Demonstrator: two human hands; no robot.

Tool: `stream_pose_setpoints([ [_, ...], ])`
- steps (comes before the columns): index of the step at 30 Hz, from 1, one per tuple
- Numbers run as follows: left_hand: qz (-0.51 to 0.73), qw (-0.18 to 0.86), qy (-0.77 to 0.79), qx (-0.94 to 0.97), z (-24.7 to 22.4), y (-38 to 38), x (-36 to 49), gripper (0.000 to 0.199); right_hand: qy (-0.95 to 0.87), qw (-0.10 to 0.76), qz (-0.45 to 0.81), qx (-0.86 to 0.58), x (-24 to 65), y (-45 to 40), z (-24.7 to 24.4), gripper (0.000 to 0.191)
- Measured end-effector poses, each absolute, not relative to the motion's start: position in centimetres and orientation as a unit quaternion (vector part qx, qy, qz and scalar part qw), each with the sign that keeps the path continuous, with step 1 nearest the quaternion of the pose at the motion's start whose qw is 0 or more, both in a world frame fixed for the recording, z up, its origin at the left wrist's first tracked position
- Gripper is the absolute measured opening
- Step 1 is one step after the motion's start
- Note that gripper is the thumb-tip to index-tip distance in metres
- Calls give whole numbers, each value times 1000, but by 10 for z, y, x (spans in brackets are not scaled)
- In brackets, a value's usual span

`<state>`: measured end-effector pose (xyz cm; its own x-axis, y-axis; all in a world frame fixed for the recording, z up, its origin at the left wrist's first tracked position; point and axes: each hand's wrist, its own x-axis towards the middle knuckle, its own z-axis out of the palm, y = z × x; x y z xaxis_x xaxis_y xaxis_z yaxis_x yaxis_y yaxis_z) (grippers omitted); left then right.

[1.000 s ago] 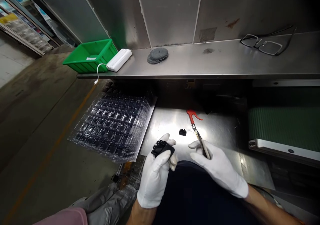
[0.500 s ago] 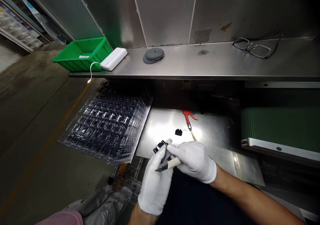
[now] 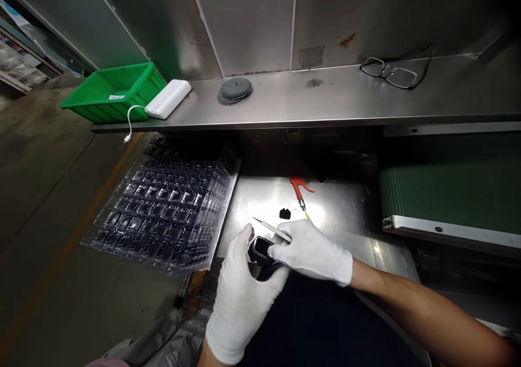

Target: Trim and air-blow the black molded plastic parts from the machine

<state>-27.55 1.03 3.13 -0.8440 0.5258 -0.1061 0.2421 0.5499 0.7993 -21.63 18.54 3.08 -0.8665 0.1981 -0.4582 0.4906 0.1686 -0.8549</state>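
Observation:
My left hand (image 3: 244, 291), in a white glove, curls round a small black plastic part (image 3: 260, 250), its thumb and forefinger spread to either side. The part has an open, rimmed face turned up, and some of it is hidden by the fingers. In my gloved right hand (image 3: 309, 250) is a slim white-handled craft knife (image 3: 274, 230), its thin blade pointing up and left, away from the part. The right fingertips also touch the part's right side. Another black part (image 3: 285, 214) lies on the metal worktop (image 3: 252, 193) just beyond my hands.
A red air blow gun (image 3: 299, 188) lies behind the loose part. Stacked clear trays (image 3: 163, 209) of black pieces stand left. The shelf (image 3: 285, 103) carries a green bin (image 3: 109, 95), white power bank (image 3: 169, 100), grey pads (image 3: 235, 90) and glasses (image 3: 391, 75). Right is a green conveyor (image 3: 451, 177).
The knife has swung from pointing down-left across my left hand to pointing up-left. The black part has turned, its open face now showing. My left thumb and forefinger have spread apart.

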Motion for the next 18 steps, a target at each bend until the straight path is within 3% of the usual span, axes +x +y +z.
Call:
stream_pose_setpoints([
  [7, 427, 126, 881, 160, 20, 23, -260, 24, 801, 96, -548, 221, -212, 164, 52, 30],
  [13, 435, 110, 877, 172, 19, 16, -262, 29, 839, 106, -503, 178, -215, 158, 62, 33],
  [18, 440, 65, 883, 149, 22, 13, -263, 31, 795, 45, -588, 141, -206, 172, 62, 42],
])
